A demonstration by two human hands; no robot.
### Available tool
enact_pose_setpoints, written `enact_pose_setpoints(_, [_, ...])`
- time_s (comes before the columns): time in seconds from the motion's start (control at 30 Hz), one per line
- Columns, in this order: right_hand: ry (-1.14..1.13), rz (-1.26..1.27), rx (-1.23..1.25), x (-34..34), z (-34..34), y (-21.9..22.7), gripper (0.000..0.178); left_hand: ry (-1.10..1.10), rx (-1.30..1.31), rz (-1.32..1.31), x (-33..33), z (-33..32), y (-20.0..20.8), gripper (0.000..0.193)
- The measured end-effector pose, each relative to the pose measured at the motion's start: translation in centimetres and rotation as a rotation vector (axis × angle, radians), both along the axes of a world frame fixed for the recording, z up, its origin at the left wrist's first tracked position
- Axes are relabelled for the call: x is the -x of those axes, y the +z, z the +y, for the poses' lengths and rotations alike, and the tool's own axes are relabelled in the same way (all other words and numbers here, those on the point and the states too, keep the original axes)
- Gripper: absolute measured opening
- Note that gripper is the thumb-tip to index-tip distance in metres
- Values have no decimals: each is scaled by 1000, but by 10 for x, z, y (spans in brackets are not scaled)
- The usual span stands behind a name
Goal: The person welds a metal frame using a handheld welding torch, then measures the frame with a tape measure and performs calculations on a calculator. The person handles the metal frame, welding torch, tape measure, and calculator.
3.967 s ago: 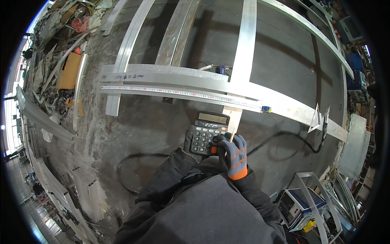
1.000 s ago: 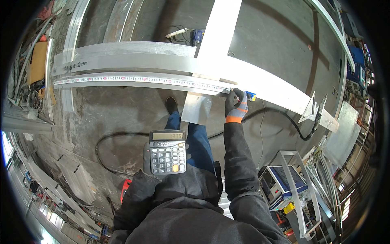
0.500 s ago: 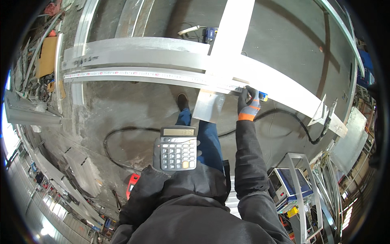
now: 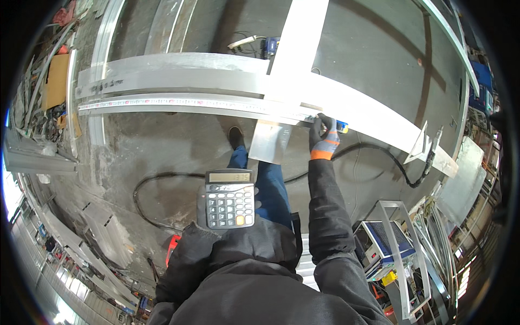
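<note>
My left hand (image 4: 202,210), in a dark glove, is closed round a grey desk calculator (image 4: 231,199) with a lit display and an orange key. Most of that hand lies hidden behind it, with fingertips showing at its right edge. Over the near edge of the metal work, my right hand (image 4: 325,136) wears a grey and orange glove, its fingers pinched together; whatever they hold is too small to make out. Beside those fingers sits the blue and yellow case of a tape measure (image 4: 342,127). Its blade (image 4: 179,102) lies stretched leftward along a long metal strip (image 4: 216,110).
A wide pale metal strip (image 4: 374,114) crosses another sheet (image 4: 298,38), with a short plate (image 4: 269,142) jutting toward me. A black hose (image 4: 374,147) loops across the floor. To the lower right stand a blue and white machine (image 4: 382,244) and a metal frame (image 4: 403,260).
The whole scene has shifted slightly left in view. My left hand keeps its hold on the calculator, and my right hand stays beside the tape measure.
</note>
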State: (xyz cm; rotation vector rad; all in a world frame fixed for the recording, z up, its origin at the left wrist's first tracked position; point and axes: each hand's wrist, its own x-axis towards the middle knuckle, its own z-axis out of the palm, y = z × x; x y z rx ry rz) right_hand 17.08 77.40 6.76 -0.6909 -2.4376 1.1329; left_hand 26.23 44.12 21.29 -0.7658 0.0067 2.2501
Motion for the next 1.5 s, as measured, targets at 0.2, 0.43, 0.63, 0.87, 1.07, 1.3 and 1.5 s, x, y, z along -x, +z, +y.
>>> enact_pose_setpoints(0.2, [6,-16,8,0,1,1,16,-3,8,13,2,2,0,113])
enact_pose_setpoints(0.43, [5,-54,35,-1,3,2,17,-2,-152,35,0,-3,-9,114])
enact_pose_setpoints(0.63, [-4,-38,-1,0,5,1,16,3,-214,26,1,-3,-9,109])
enact_pose_setpoints(0.87, [-25,-50,49,1,6,2,13,-6,-149,-36,-1,-4,-8,108])
enact_pose_setpoints(1.07, [-192,-116,212,-7,2,9,11,-34,-103,66,5,-2,-1,113])
enact_pose_setpoints(1.3, [-76,-32,449,-56,-32,88,21,-62,-117,186,40,7,29,109])
enact_pose_setpoints(1.5, [151,-55,443,-87,-91,208,20,-62,-168,226,56,-5,58,108])
